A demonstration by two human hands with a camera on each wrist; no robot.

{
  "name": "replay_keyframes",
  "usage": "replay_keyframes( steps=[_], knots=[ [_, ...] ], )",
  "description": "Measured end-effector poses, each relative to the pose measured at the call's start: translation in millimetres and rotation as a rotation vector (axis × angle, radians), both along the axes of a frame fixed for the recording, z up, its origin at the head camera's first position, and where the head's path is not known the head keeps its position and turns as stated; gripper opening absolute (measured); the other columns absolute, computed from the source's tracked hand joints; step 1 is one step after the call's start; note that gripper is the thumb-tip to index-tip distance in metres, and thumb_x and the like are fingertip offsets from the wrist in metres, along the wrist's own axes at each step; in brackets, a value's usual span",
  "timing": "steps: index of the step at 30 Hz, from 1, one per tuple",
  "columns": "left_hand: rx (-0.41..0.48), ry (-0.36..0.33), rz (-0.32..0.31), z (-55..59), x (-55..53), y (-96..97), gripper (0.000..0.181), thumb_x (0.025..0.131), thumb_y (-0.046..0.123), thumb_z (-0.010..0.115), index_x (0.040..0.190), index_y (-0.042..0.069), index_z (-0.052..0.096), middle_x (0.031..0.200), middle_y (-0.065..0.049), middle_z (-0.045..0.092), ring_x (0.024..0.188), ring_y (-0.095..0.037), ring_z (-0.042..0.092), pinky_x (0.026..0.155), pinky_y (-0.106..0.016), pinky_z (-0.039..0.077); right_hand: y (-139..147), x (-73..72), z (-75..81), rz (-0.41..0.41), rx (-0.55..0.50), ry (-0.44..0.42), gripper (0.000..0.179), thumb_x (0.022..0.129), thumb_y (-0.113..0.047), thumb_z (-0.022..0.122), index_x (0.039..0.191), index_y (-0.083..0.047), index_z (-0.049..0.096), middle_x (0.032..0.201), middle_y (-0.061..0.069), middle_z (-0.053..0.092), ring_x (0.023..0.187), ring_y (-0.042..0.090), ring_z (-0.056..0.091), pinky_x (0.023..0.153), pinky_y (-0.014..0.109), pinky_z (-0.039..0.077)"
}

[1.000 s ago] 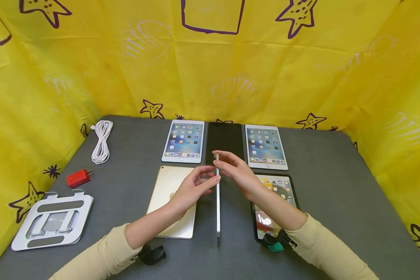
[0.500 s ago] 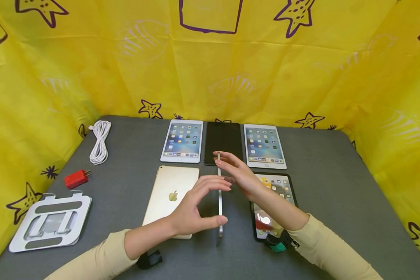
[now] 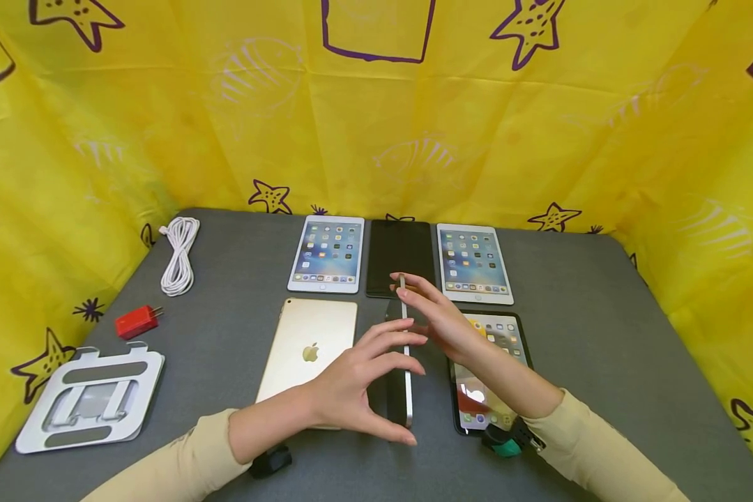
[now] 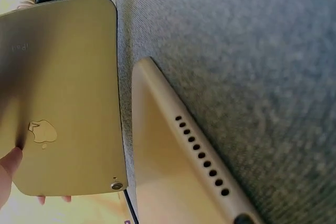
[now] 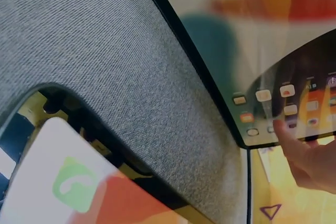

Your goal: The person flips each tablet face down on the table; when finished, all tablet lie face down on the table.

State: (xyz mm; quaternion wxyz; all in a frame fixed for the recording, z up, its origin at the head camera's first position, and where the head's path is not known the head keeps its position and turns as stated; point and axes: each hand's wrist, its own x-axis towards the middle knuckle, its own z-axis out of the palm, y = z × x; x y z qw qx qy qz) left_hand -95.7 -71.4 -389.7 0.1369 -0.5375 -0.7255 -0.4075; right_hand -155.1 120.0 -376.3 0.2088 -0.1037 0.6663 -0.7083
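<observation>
A thin tablet (image 3: pixel 408 383) stands edge-up in the middle, so the head view shows mainly its silver edge. Its gold back with an Apple logo (image 4: pixel 43 131) faces left; its lit screen (image 5: pixel 294 40) faces right. My right hand (image 3: pixel 448 324) pinches the tablet's far end, a fingertip showing past each face. My left hand (image 3: pixel 358 383) spreads beside the back, fingers reaching across the upper edge and thumb low by the near end. Whether the left fingertips touch it I cannot tell. Face down at left lies a gold tablet (image 3: pixel 310 328); at right, a black-edged tablet (image 3: pixel 486 397) shows its lit screen.
Along the back lie a white tablet (image 3: pixel 326 254), a dark-faced tablet (image 3: pixel 398 254) and another white tablet (image 3: pixel 475 263). At left are a coiled white cable (image 3: pixel 178 254), a red charger plug (image 3: pixel 138 321) and a folded silver stand (image 3: pixel 90 397). Yellow cloth (image 3: pixel 376 104) walls the grey table.
My left hand has moved from the tablet's far part toward the near end, its fingers spreading wide. The tablet has shifted slightly right and turned, with my right hand holding its far end throughout.
</observation>
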Motion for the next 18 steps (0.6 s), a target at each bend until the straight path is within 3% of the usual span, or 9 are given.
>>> replay_keyframes(
  steps=[3,7,12,18],
  knots=[
    [-0.008,0.031,-0.009,-0.6,-2.1,3.0,0.073,0.063,0.052,0.088,0.12,0.017,0.058,0.146,-0.006,0.043,0.141,-0.031,0.03,0.111,-0.044,0.033,4.2,0.4,-0.3,0.006,0.006,-0.002,0.049,0.1,-0.03,0.051,0.146,-0.016,0.04,0.151,0.016,0.034,0.138,0.04,0.031,0.085,0.046,0.049],
    [-0.003,0.089,-0.016,-1.4,-4.9,7.7,0.074,0.063,0.054,0.087,0.12,0.015,0.059,0.146,-0.009,0.044,0.139,-0.034,0.033,0.111,-0.044,0.034,9.8,1.4,-0.3,0.012,0.003,-0.031,0.053,0.1,-0.033,0.05,0.149,-0.016,0.036,0.151,0.016,0.033,0.123,0.043,0.047,0.075,0.035,0.051],
    [-0.008,0.137,-0.01,-1.1,-6.1,13.9,0.074,0.063,0.054,0.087,0.119,0.015,0.061,0.143,-0.011,0.047,0.137,-0.035,0.037,0.107,-0.038,0.039,16.2,5.3,1.1,0.006,-0.016,-0.077,0.055,0.101,-0.034,0.049,0.151,-0.018,0.033,0.144,0.019,0.04,0.096,0.029,0.061,0.068,0.031,0.053],
    [-0.034,0.167,-0.019,0.7,-7.2,20.9,0.071,0.063,0.055,0.086,0.116,0.014,0.063,0.14,-0.009,0.049,0.137,-0.033,0.038,0.1,-0.028,0.044,23.7,9.4,0.8,-0.014,-0.094,-0.117,0.052,0.103,-0.026,0.045,0.151,-0.014,0.031,0.132,0.028,0.045,0.087,0.02,0.065,0.067,0.031,0.054]
  ],
)
